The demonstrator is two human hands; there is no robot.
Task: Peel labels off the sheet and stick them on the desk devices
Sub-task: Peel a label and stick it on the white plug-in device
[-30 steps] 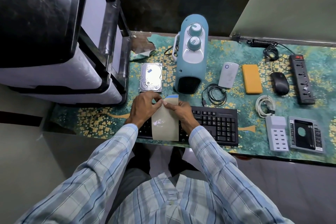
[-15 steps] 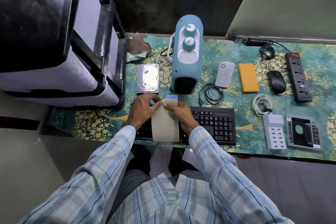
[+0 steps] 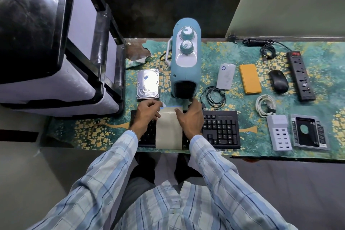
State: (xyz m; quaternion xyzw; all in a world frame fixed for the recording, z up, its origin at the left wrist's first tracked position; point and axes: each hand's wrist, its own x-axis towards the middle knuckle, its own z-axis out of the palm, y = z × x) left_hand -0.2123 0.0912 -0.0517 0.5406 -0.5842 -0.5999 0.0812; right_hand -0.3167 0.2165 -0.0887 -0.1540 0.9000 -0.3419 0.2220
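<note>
Beige label sheet (image 3: 169,129) on keyboard (image 3: 220,129), left hand (image 3: 147,113) pinching blue label (image 3: 162,105), right hand (image 3: 190,115) released beside.

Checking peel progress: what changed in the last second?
The hands parted. The left hand drew left with a small blue label pinched at its fingertips; the right hand let go and opened toward the heater. The sheet now lies on the keyboard. Devices unmoved.

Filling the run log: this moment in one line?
phase: peeling | left hand: pinching blue label | right hand: open beside sheet | sheet: on keyboard
</note>
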